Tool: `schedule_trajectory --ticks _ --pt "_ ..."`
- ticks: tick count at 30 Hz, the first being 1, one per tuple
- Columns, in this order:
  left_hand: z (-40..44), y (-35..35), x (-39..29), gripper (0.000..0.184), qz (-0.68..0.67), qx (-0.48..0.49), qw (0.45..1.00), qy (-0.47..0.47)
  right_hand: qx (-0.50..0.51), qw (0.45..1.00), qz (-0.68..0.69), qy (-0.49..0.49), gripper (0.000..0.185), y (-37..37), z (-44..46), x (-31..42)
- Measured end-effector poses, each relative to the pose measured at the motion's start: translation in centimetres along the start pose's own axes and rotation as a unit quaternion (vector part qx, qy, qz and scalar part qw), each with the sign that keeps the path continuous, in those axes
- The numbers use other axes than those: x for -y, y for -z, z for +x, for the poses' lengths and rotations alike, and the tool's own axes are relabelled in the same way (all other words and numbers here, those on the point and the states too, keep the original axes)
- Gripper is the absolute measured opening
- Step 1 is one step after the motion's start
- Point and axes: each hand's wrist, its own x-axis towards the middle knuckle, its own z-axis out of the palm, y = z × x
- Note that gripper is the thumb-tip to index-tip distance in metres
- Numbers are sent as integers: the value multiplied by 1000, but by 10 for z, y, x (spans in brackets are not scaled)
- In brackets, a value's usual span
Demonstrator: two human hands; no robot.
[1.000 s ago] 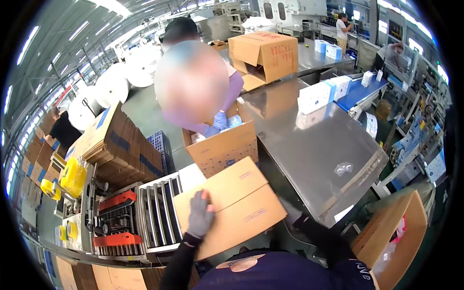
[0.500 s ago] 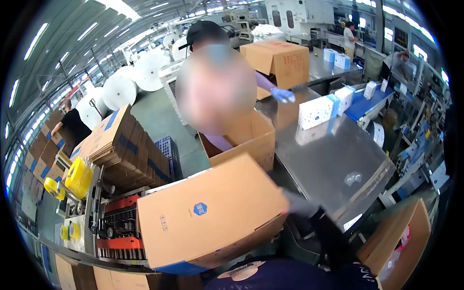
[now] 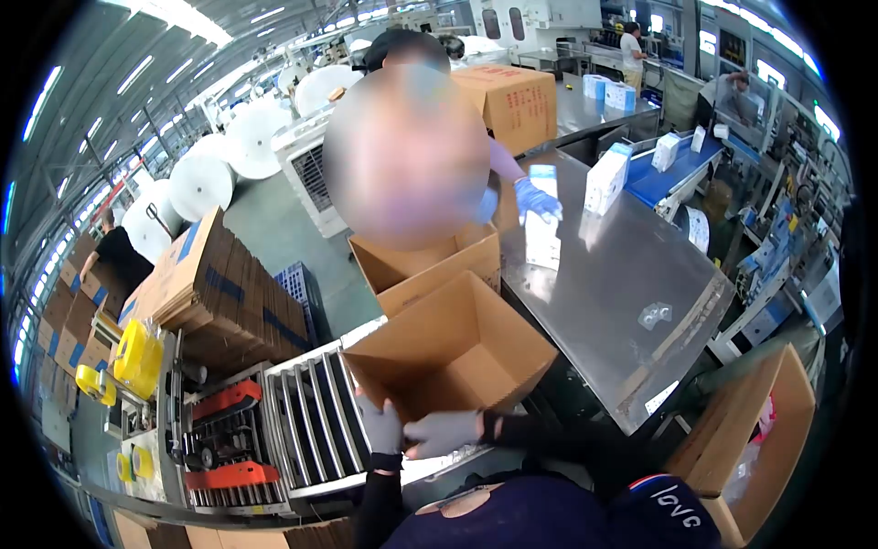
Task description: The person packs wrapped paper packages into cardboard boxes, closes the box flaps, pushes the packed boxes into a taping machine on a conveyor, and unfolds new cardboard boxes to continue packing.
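Left hand point(image 3: 380, 426), right hand point(image 3: 448, 432) together at open carton point(image 3: 489, 366), grip unclear. Roller conveyor point(image 3: 316, 416) lower left, steel table point(image 3: 608, 284) right of centre, white rolls point(image 3: 201, 183) upper left.

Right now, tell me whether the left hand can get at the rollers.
Probably yes: the left hand is by the near box, with the rollers just left of that hand and nothing visible between them.

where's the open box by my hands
In the head view, the open box is just below centre, right of the steel rollers, left of the metal table, with your left hand at its near edge.
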Motion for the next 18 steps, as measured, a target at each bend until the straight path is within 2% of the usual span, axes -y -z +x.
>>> schedule_trajectory --ticks 1,2,3,4,5,6,7,9,10,11,12,14,15,16,17,18 --pt "5 8 -19 68 48 41 997 45 -140 979 -144 46 53 21 -18 -23" --pt "7 20 -44 68 97 82 988 93 -255 913 -319 20 59 62 -50 -21" --pt "10 26 -51 70 92 83 986 110 -421 810 -405 39 69 79 -57 -102" --pt "9 34 -49 71 89 86 983 132 -403 814 -407 -95 85 95 -82 -137" --pt "8 28 -22 73 -49 32 995 78 -357 799 -421 -240 102 111 -107 -171" --pt "8 30 -19 75 -7 59 993 98 -285 770 -436 -369 119 127 -132 -205" --pt "8 30 -8 74 62 48 993 84 -243 840 -225 -430 134 125 -132 -246" --pt "13 43 0 60 55 15 994 95 -194 862 -159 -440 135 90 -107 -254" --pt "19 45 38 44 75 -11 996 41 -195 892 -141 -384 128 54 -77 -323" --pt "20 56 43 37 77 -3 993 94 -254 934 36 -250 109 40 -74 -313" --pt "21 60 43 31 77 4 986 147 -283 916 40 -281 90 49 -77 -309" --pt "20 43 60 25 12 46 994 96 -336 875 62 -343 54 49 -89 -302" --pt "19 33 -10 15 -16 75 990 119 -353 872 18 -339 50 49 -103 -294" --pt "13 12 -19 13 85 115 984 103 -373 866 -30 -332 46 58 -118 -280" --pt "10 -16 -40 17 211 87 971 67 -394 857 -82 -323 42 76 -130 -273" --pt "10 -26 -91 20 189 104 972 96 -468 835 39 -287 39 83 -152 -279"
